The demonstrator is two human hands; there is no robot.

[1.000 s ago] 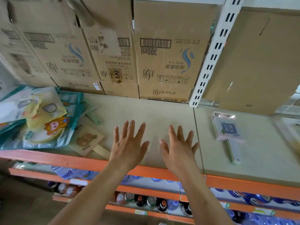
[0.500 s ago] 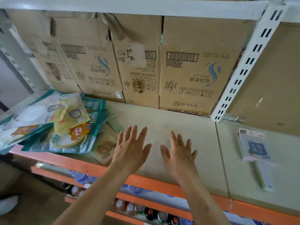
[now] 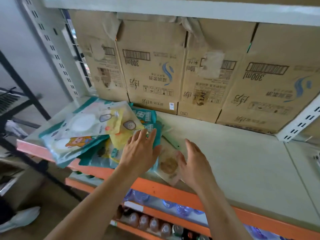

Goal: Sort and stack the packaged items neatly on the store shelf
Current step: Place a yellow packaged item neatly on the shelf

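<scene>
Beige shelf board [image 3: 242, 161] with an orange front edge [image 3: 164, 189] fills the middle of the view, and a row of brown cardboard boxes [image 3: 155, 75] stands along its back, printed upside down. At the left end of the shelf lies a loose, untidy pile of flat packets [image 3: 90, 135], teal, yellow and white with cartoon figures, overlapping each other at odd angles and partly hanging over the front edge. The left hand [image 3: 140, 153] is spread flat, fingers straight and slightly apart, over the right side of that pile; whether it presses on the packets or hovers just above them I cannot tell. The right hand [image 3: 194, 161] is also open, fingers straight and close together, gripping nothing, just beside a tan packet [image 3: 168, 165] that lies between the two hands near the front edge. Bottles [image 3: 152, 224] stand in rows on the lower shelf.
</scene>
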